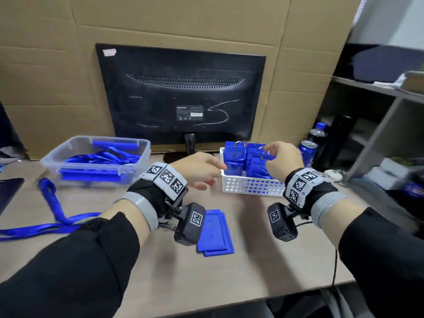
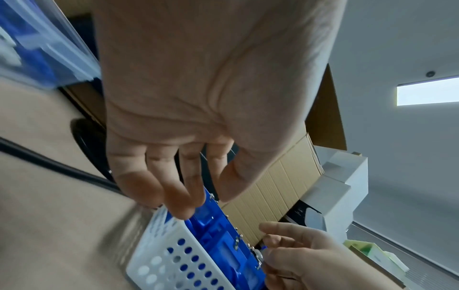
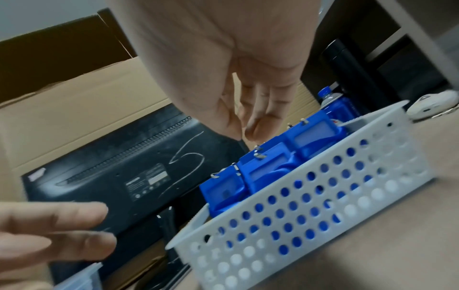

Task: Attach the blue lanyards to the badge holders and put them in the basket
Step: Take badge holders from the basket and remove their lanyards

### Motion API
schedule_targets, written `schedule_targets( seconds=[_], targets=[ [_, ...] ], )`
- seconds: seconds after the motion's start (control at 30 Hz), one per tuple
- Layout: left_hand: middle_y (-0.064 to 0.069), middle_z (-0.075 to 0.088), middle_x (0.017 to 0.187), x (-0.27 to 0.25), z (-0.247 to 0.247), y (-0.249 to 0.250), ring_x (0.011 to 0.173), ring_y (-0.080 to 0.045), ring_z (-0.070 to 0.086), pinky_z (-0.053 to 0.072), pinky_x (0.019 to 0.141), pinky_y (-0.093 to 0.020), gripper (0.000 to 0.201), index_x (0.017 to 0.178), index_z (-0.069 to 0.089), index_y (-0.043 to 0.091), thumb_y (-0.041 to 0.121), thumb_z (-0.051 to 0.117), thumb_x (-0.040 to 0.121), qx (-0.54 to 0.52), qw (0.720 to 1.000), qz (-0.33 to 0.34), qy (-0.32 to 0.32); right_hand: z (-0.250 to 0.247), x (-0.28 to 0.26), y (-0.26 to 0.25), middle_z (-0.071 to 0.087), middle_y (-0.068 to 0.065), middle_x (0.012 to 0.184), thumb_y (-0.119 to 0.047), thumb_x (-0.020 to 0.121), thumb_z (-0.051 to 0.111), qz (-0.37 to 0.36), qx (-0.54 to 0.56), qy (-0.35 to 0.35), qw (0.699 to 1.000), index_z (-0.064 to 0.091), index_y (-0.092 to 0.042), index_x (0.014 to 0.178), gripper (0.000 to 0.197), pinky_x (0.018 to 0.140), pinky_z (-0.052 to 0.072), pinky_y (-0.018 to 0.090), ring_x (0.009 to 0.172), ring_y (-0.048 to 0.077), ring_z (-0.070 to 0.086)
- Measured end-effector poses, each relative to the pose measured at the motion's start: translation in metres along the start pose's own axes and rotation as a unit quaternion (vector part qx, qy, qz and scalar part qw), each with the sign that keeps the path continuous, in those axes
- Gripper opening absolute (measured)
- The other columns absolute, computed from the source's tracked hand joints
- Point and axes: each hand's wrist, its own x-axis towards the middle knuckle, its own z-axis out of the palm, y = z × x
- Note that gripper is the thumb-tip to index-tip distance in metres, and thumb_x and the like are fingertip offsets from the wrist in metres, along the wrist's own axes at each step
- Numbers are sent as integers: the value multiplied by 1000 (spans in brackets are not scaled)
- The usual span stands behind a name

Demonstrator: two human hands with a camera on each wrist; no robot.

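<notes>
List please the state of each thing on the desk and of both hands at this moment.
White basket: upright, holds standing badge holders.
Badge holders in basket: upright, metal clips on top.
Loose badge holders: stacked flat on the desk.
Clear bin: no lid, holds lanyards.
Loose lanyard: lies on the desk.
Left hand: fingers relaxed, holds nothing.
Right hand: over basket, holds nothing.

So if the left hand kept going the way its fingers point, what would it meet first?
Probably the near left end of the basket: the left hand points right, its fingertips right by the rim and the blue holders inside. Actual contact is hard to judge.
</notes>
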Motion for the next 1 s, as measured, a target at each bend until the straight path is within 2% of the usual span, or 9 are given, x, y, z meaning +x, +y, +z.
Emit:
schedule_targets(
  seconds=[0.1, 0.2, 0.33, 0.43, 0.53, 0.6, 0.77, 0.83, 1.0],
  targets=[
    [0, 64, 104, 13, 15, 5, 69, -12, 63, 49, 63, -27, 32, 118, 68, 18, 2, 54, 95, -7, 1000, 17, -11, 3, 8, 19, 55, 13, 141, 1, 89, 54, 2, -36, -17, 999, 65, -20, 138, 55, 83, 44, 28, 126, 29, 55],
    [-1, 64, 107, 23, 23, 7, 72, -14, 65, 49, 60, -26, 32, 118, 68, 17, 0, 53, 96, -6, 1000, 21, -14, 13, 16, 32, 52, 10, 147, -5, 92, 61, 1, -58, -18, 998, 66, -24, 138, 50, 84, 40, 25, 127, 27, 55],
    [-4, 65, 109, 29, 25, 7, 77, -17, 67, 49, 62, -26, 31, 117, 68, 17, 0, 54, 95, -8, 1000, 23, -13, 24, 18, 40, 53, 9, 143, -13, 94, 68, -5, -63, -21, 998, 74, -25, 123, 33, 79, 44, 29, 111, 30, 64],
    [-6, 64, 111, 33, 26, 6, 77, -18, 67, 49, 68, -30, 30, 119, 68, 16, 1, 54, 97, -11, 1000, 24, -12, 26, 17, 40, 52, 5, 142, -20, 95, 69, 2, -59, -12, 998, 75, -28, 116, 24, 77, 46, 31, 103, 29, 66],
    [-6, 64, 114, 36, 26, 4, 79, -18, 67, 51, 73, -32, 28, 118, 68, 17, 2, 55, 98, -8, 1000, 25, -14, 25, 17, 39, 51, 5, 143, -19, 94, 68, 3, -45, 8, 999, 65, -26, 132, 39, 83, 46, 32, 111, 28, 65],
    [-6, 65, 114, 37, 25, 2, 80, -17, 68, 53, 74, -32, 27, 118, 69, 18, 4, 56, 99, -7, 1000, 24, -14, 24, 16, 36, 46, 7, 145, -21, 94, 70, 17, -52, 5, 998, 61, -27, 138, 46, 81, 46, 32, 107, 28, 64],
    [-6, 66, 115, 41, 24, -1, 80, -16, 69, 53, 73, -30, 26, 118, 69, 20, 5, 58, 100, -8, 1000, 20, -11, 25, 15, 34, 43, 8, 135, -20, 92, 74, 35, -56, 5, 998, 53, -28, 130, 45, 69, 49, 36, 82, 27, 62],
    [-7, 66, 115, 42, 25, -2, 80, -16, 70, 53, 73, -29, 26, 118, 69, 21, 5, 58, 100, -7, 1000, 18, -12, 25, 15, 34, 44, 7, 132, -20, 90, 76, 29, -52, 14, 998, 52, -29, 125, 43, 68, 51, 37, 75, 24, 60],
    [-9, 68, 122, 45, 26, -5, 82, -17, 70, 54, 72, -29, 28, 119, 69, 21, 5, 58, 99, -3, 1000, 17, -20, 26, 16, 38, 43, 6, 140, -35, 87, 82, 42, -73, -15, 996, 62, -30, 128, 46, 77, 44, 34, 89, 24, 55]
  ],
)
